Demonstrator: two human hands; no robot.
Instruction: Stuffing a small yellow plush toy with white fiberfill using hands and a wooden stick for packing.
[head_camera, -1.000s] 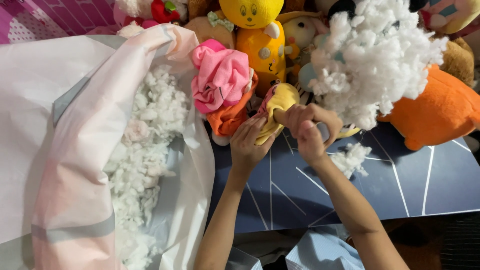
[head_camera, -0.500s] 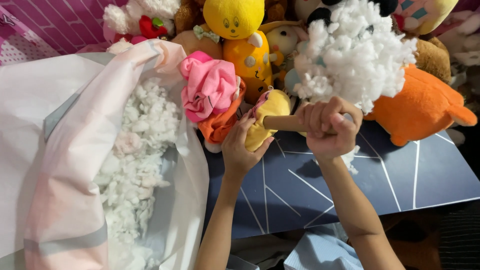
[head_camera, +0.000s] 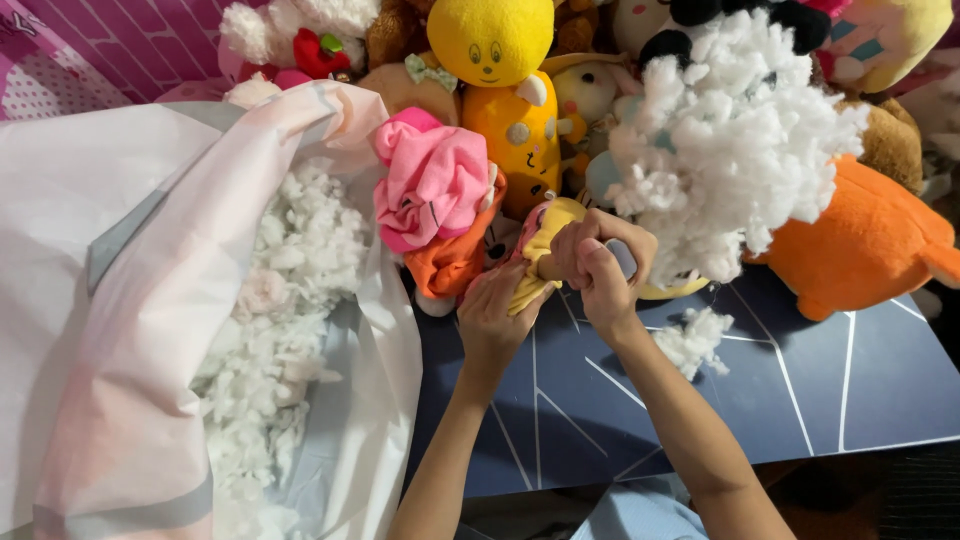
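Note:
A small yellow plush toy skin (head_camera: 545, 240) lies at the middle of the dark blue mat. My left hand (head_camera: 497, 312) grips its lower edge from below. My right hand (head_camera: 597, 262) is closed in a fist on its upper part, fingers curled tight. Just right of my right hand rises a big heap of white stuffing fibre (head_camera: 725, 140). A small loose tuft of the same fibre (head_camera: 697, 338) rests on the mat beside my right forearm.
A large pale pink and white bag (head_camera: 150, 330) full of white stuffing lies open at the left. Several plush toys line the back: a pink one (head_camera: 430, 180), a yellow one (head_camera: 500, 70) and an orange one (head_camera: 860, 240). The blue mat (head_camera: 760, 400) has white lines.
Both hands have shifted a little on the yellow plush skin, with the right fist working at its upper part. The view has tilted slightly downward.

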